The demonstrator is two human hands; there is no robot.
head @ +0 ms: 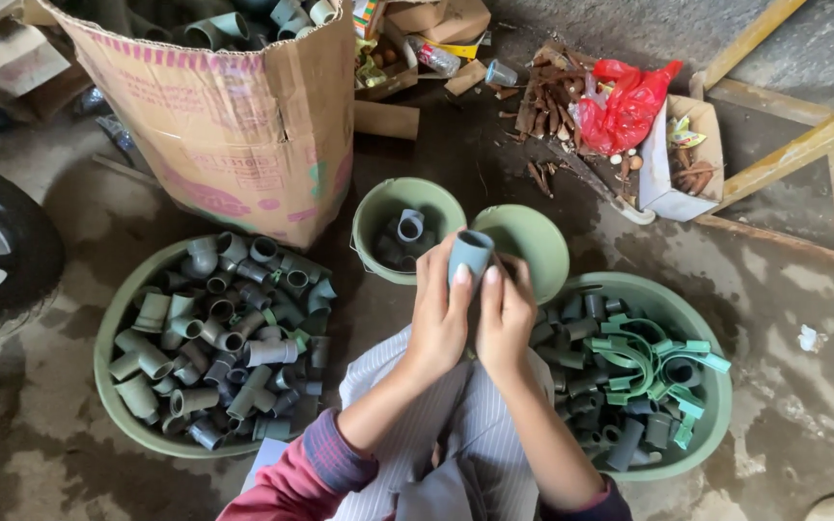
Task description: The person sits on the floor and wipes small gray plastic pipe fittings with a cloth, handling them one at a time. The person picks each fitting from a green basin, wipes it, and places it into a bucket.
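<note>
The left hand (439, 314) and the right hand (505, 316) are pressed side by side, both closed around one short grey plastic pipe fitting (470, 253). The fingers of each hand wrap the lower part of the fitting from opposite sides; its open upper end stands clear above the fingertips, roughly upright.

The fitting is held just in front of the small green plastic bucket (371, 210), which contains a few similar grey fittings. A round green lid (536, 241) lies just beside that bucket, behind the right hand. A wide green basin (108, 333) heaped with grey fittings sits on the left-hand side of the bucket; a second green basin (716, 405), holding grey fittings and green clips, sits on the right-hand side.
</note>
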